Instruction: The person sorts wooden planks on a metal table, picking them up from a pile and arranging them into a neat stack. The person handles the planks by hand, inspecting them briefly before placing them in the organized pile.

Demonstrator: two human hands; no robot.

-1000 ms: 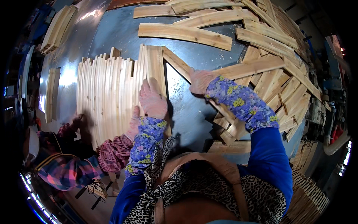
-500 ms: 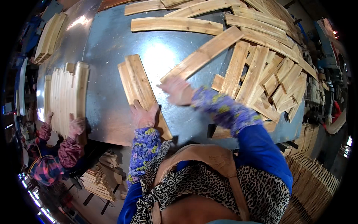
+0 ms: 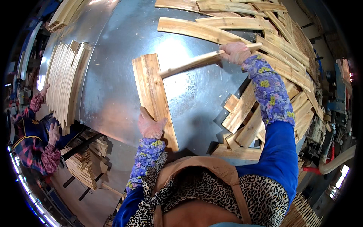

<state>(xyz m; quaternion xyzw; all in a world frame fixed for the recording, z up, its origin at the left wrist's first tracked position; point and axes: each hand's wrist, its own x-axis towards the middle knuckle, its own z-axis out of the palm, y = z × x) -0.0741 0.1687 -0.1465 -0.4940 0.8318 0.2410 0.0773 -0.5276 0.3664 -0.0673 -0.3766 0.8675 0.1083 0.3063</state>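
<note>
A pair of light wooden boards (image 3: 152,87) lies side by side on the metal table, slanting away from me. My left hand (image 3: 151,126) grips their near part, thumb and index finger spread across them. Further right, my right hand (image 3: 236,53) is closed around another wooden board (image 3: 196,63), which is turned up on its narrow edge. The left end of that board meets or nearly meets the right side of the pair; whether they touch I cannot tell. Both hands appear to wear thin pale gloves.
Loose boards (image 3: 245,117) are heaped at the right, and more long boards (image 3: 196,29) lie across the far side. At the left a co-worker's hands (image 3: 54,133) are by a row of upright-edged boards (image 3: 67,77). Stacked wood (image 3: 81,166) stands below the table (image 3: 113,75).
My right hand has moved away and right, and its board has gone from lying flat to standing on edge. The co-worker's near hand has come off the row of boards.
</note>
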